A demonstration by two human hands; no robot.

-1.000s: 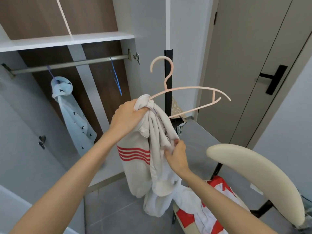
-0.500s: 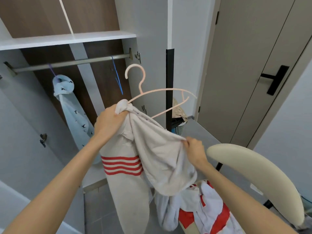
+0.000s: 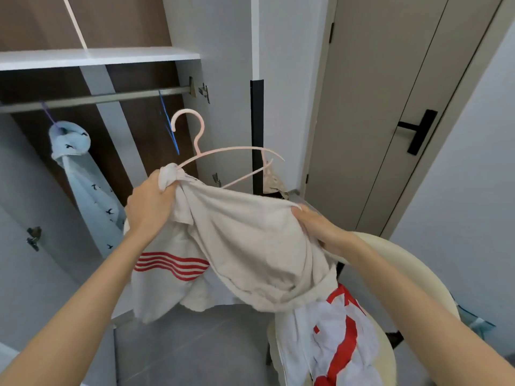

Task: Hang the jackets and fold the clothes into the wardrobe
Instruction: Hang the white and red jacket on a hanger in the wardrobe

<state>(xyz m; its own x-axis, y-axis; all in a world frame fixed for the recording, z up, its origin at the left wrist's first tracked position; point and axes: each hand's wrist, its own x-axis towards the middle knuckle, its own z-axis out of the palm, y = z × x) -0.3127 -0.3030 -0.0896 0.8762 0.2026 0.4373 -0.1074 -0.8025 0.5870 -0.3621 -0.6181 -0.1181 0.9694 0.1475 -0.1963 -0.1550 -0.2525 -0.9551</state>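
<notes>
Red-white garment [image 3: 338, 349] heaped on cream chair [image 3: 395, 250], well below-right of wardrobe rail [image 3: 111, 97]. Cream red-striped jacket [image 3: 250, 246] held up below rail. L hand [image 3: 150, 203] clenched round bunched collar end, where pink hanger [image 3: 223, 154] arm enters. R hand [image 3: 316, 227] fingers curled on fabric edge. Lt-blue bird-print garment [image 3: 89, 185] hangs from rail, left end.

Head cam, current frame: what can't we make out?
Head view only.
Pink hanger, left end: covered by the left hand and the bunched beige jacket; whether it sits inside the shoulder is unclear.
Right hand: its fingertips are tucked under the jacket's edge.
Red-and-white garment on the chair: cut off by the bottom edge, so its type is unclear.
</notes>
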